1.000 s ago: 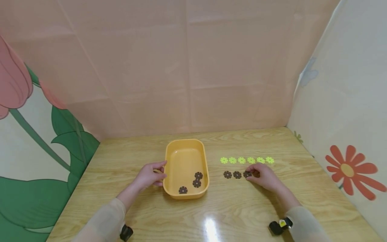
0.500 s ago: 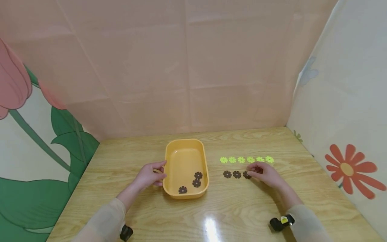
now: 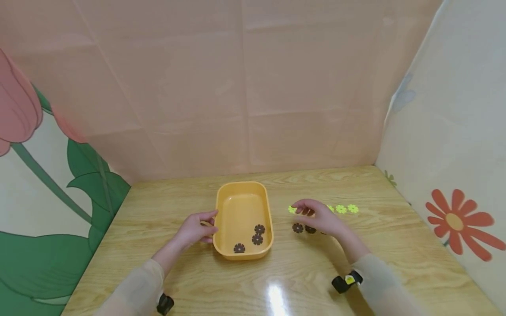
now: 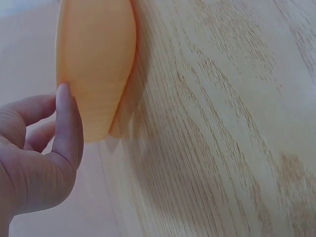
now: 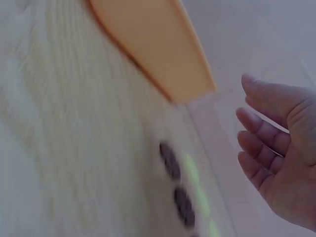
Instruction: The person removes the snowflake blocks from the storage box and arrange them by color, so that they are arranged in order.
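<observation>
My left hand (image 3: 193, 228) holds the left rim of a yellow-orange plastic tray (image 3: 227, 193), its thumb against the outer wall in the left wrist view. Inside the tray lie a few dark brown flower-shaped discs (image 3: 257, 239), gathered toward the near end. Right of the tray, my right hand (image 3: 322, 217) hovers with loosely bent fingers and nothing between them. Below it runs a row of brown notched discs (image 3: 298, 228), the third mostly covered by the hand. Behind them stretches a row of bright yellow-green flower-shaped discs (image 3: 341, 209), partly hidden by my fingers.
A wood-grain table (image 3: 189, 281) carries everything. A pinkish sheet (image 3: 189, 109) hangs along its back edge. A flower-printed panel (image 3: 454, 131) stands on the right, and a tulip-printed one (image 3: 35, 197) on the left.
My right hand has left the third brown disc on the table and moved left toward the tray, its fingers spreading apart. The left hand and tray stay where they were.
</observation>
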`<state>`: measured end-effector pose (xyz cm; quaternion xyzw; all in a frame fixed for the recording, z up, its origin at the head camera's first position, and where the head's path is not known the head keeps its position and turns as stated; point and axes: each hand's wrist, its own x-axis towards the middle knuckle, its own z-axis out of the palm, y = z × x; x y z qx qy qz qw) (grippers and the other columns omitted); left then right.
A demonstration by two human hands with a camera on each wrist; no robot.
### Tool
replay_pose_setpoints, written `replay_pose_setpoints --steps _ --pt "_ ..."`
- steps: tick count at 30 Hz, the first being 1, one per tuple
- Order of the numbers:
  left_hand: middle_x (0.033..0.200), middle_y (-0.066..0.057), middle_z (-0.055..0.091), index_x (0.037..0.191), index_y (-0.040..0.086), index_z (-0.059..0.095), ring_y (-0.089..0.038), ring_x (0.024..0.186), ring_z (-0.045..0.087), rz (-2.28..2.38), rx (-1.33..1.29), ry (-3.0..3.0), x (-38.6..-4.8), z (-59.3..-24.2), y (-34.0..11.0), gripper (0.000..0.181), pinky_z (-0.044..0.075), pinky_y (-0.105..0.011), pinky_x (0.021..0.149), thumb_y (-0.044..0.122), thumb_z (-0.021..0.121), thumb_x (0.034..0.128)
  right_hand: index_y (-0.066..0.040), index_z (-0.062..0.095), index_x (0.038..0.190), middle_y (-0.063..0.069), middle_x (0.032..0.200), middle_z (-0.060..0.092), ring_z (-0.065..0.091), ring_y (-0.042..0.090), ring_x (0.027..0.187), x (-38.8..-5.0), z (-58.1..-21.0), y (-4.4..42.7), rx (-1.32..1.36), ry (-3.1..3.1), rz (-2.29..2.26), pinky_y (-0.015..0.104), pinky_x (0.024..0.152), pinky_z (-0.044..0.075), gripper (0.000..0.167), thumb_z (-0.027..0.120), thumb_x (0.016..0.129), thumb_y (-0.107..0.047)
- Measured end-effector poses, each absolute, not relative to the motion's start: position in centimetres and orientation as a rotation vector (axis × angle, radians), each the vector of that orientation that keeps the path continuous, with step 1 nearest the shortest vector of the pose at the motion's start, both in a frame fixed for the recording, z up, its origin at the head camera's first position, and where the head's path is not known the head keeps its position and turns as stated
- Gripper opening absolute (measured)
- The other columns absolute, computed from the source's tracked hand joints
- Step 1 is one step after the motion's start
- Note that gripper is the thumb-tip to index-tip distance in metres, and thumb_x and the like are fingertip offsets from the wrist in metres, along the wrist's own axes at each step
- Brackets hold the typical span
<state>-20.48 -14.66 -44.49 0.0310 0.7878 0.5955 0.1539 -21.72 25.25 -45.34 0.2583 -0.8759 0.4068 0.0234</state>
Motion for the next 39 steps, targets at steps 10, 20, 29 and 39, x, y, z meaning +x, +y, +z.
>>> replay_pose_setpoints --steps 10,20,29,39 --pt "0.107 -0.018 0.054 0.142 -0.002 0.049 -0.022 0.075 0.060 1.713 0.072 2.253 -20.6 -44.6 -14.6 0.058 0.065 -0.036 0.062 -0.008 0.067 0.0881 -0.007 0.064 0.126 0.005 0.113 0.068 0.062 0.030 0.101 -23.4 -43.5 16.9 1.374 -2.645 1.192 0.040 0.089 0.056 0.043 0.078 0.086 -0.012" --pt "0.106 -0.018 0.054 0.142 -0.003 0.049 -0.021 0.073 0.060 1.708 0.077 2.257 -20.5 -44.5 -14.7 0.058 0.065 -0.036 0.061 -0.008 0.068 0.0872 -0.010 0.065 0.128 -0.003 0.122 0.064 0.057 0.012 0.110 -24.2 -44.3 11.4 1.759 -2.753 0.926 0.027 0.099 0.050 0.045 0.079 0.085 -0.011" --pt "0.107 -0.020 0.053 0.142 -0.004 0.048 -0.022 0.075 0.060 1.708 0.090 2.254 -20.5 -44.5 -14.9 0.059 0.065 -0.035 0.061 -0.008 0.068 0.0875 -0.015 0.068 0.125 -0.008 0.123 0.065 0.054 0.006 0.115 -25.1 -45.6 9.4 1.876 -2.856 0.725 0.022 0.106 0.042 0.043 0.079 0.084 -0.010" --pt "0.110 -0.021 0.053 0.143 -0.004 0.047 -0.022 0.075 0.060 1.703 0.083 2.248 -20.4 -44.4 -14.9 0.059 0.064 -0.033 0.061 -0.008 0.068 0.0874 -0.027 0.071 0.117 -0.013 0.116 0.059 0.048 0.004 0.110 -25.4 -46.5 8.4 1.971 -2.850 0.428 0.019 0.103 0.038 0.045 0.084 0.076 -0.013"
